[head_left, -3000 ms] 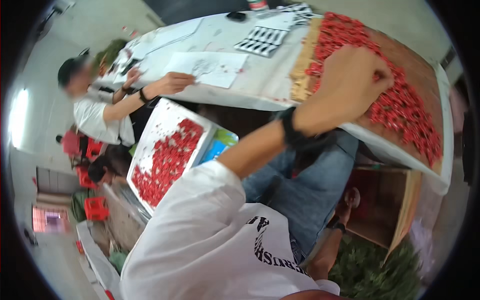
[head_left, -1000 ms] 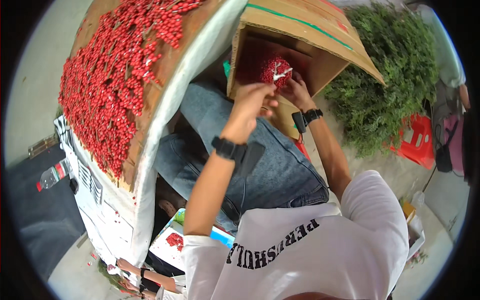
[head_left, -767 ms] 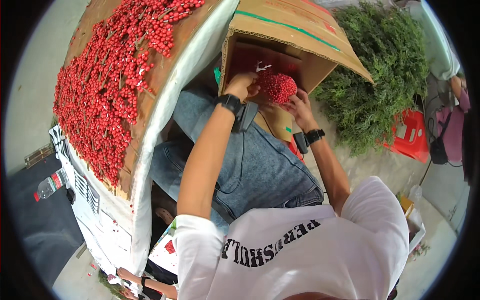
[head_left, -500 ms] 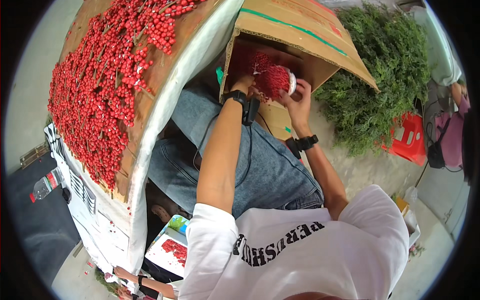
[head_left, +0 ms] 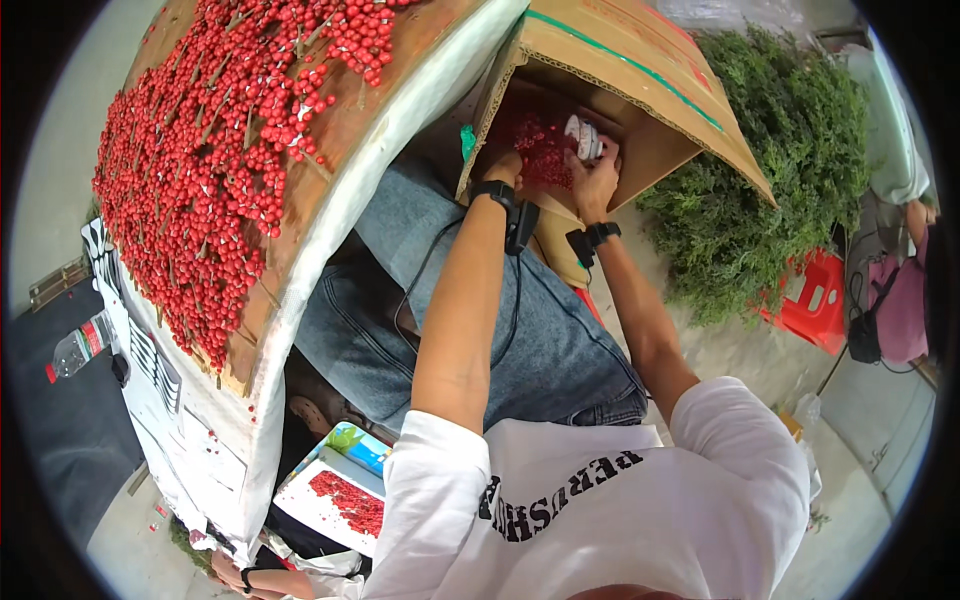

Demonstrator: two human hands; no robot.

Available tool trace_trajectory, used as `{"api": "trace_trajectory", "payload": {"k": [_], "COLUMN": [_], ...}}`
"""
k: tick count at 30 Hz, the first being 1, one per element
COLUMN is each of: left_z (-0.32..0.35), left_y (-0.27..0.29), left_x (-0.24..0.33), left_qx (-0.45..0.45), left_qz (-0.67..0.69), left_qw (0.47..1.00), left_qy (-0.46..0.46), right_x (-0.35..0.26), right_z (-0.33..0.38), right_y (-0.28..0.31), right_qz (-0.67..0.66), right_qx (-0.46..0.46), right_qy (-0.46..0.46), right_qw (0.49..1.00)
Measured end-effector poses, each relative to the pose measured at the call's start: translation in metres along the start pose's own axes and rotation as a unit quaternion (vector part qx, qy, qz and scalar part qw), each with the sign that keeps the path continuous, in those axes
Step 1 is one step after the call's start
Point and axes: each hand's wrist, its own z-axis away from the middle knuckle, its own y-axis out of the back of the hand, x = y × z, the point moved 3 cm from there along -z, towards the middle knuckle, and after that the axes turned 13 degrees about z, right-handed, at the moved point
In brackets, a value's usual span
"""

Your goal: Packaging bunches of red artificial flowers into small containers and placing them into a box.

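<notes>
A cardboard box (head_left: pixel 625 62) lies with its opening toward me, and both my hands reach inside. My right hand (head_left: pixel 597 180) is closed around a white, rounded piece (head_left: pixel 582 138), tilted over a mass of small red berries (head_left: pixel 545 150) in the box. Whether the white piece is a cup or a wrapped bundle end, I cannot tell. My left hand (head_left: pixel 508 167) is at the left of the opening, beside the red berries. Its fingers are mostly hidden in the shade, so what they hold does not show.
Red berry sprigs (head_left: pixel 200 180) cover a white-edged table on the left. Green foliage (head_left: pixel 770 160) is heaped right of the box, near a red plastic stool (head_left: pixel 812 305). A tray of red bits (head_left: pixel 345 500) lies below my left arm; another person's hand (head_left: pixel 230 570) shows at lower left.
The white piece has turned over, hiding the red surface that faced me, and sits deeper in the box with my right hand. The berry sprig near my left hand no longer stands out.
</notes>
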Motion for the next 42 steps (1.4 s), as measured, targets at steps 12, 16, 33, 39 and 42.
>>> {"api": "trace_trajectory", "payload": {"k": [12,16,33,39,42], "left_z": [0.019,0.027,0.002,-0.007,-0.01], "left_y": [0.001,0.002,-0.007,-0.007,-0.006], "left_x": [0.009,0.013,0.005,0.004,-0.002], "left_qx": [0.017,0.011,0.063,0.038,0.032], "left_qz": [0.129,0.117,0.024,0.019,0.015], "left_qw": [0.989,0.992,0.996,0.998,0.998], "left_qy": [0.067,0.042,-0.058,-0.052,-0.047], "right_x": [0.011,0.016,0.025,-0.053,-0.077], "right_z": [-0.055,-0.045,0.059,0.06,0.055], "right_y": [-0.129,-0.172,0.02,0.064,0.075], "right_qz": [-0.071,-0.351,-0.436,-0.193,-0.116], "right_qx": [-0.136,-0.387,-0.177,-0.03,0.013], "right_qy": [-0.026,-0.073,-0.133,0.119,0.201], "right_qw": [0.988,0.85,0.872,0.973,0.973]}}
